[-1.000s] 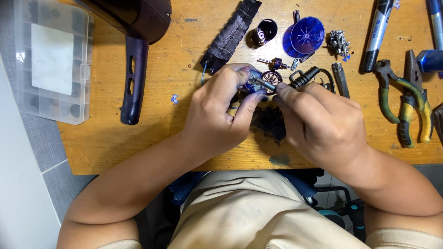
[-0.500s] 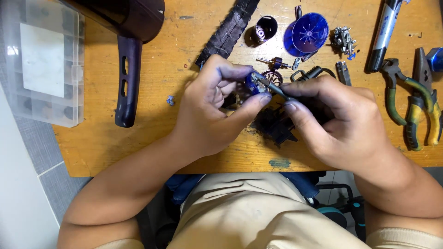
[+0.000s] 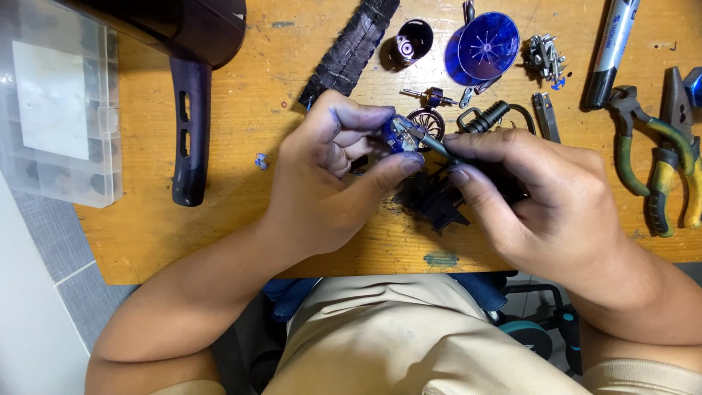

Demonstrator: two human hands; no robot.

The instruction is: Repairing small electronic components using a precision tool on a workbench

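Note:
My left hand [image 3: 333,172] pinches a small blue translucent part [image 3: 401,134] between thumb and fingers, above the wooden table [image 3: 241,219]. My right hand [image 3: 545,194] grips a thin dark screwdriver [image 3: 433,143] whose tip touches the blue part. Under both hands lies a black plastic piece [image 3: 431,199]. A small motor rotor [image 3: 433,96] and a round finned part [image 3: 431,121] lie just beyond the fingers.
A dark hair-dryer body [image 3: 191,88] lies at the left, a clear compartment box [image 3: 55,102] beside it. Further back are a black strip [image 3: 351,47], a dark cup-shaped part [image 3: 413,40], a blue fan [image 3: 486,44], screws [image 3: 545,53]. Pliers [image 3: 658,161] and a marker [image 3: 610,51] are on the right.
Both hands stay together on the blue part; the screwdriver tip has shifted slightly against it, and the view has drifted a little.

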